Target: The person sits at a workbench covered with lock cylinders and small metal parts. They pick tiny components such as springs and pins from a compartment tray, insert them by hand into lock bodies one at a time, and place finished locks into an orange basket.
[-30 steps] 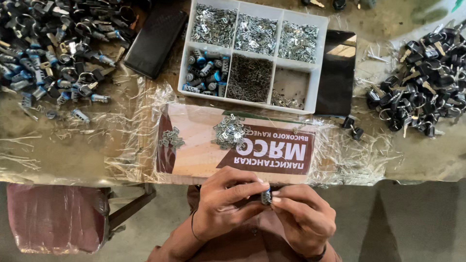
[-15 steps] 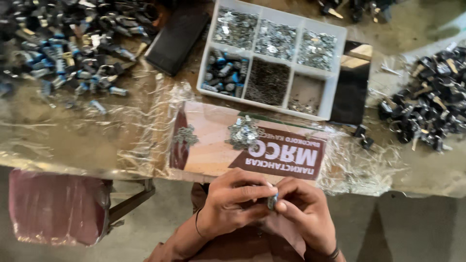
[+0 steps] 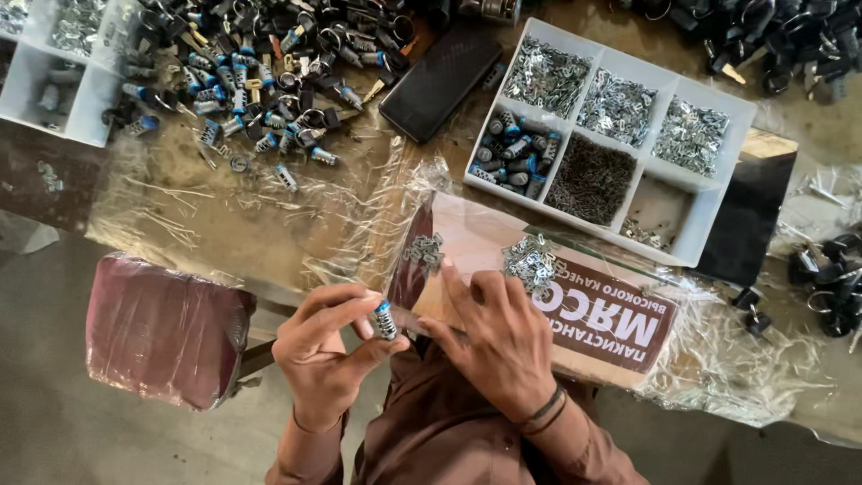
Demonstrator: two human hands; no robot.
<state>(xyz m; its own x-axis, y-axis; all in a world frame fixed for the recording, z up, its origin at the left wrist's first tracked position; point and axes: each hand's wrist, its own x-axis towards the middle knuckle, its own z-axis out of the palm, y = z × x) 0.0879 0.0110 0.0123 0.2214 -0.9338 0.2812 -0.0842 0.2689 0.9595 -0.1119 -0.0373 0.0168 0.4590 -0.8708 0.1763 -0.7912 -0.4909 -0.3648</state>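
My left hand (image 3: 328, 350) pinches a small silver and blue lock cylinder (image 3: 384, 319) between thumb and fingers, just off the near edge of the table. My right hand (image 3: 498, 337) lies beside it with fingers stretched out flat on a brown and white printed card (image 3: 593, 314), holding nothing that I can see. Two small heaps of tiny metal plates (image 3: 532, 262) rest on that card just beyond the fingertips.
A white divided tray (image 3: 709, 229) holds metal plates, pins and blue-tipped cylinders. A pile of cylinders and keys (image 3: 260, 81) lies at back left, beside a black phone (image 3: 440, 81). Another white tray (image 3: 54, 81) sits far left. A red-cushioned stool (image 3: 166, 328) stands below.
The view has shifted so the table sits further right. My hands, which were together on the cylinder, have parted: the left keeps the cylinder, the right has reached onto the card.
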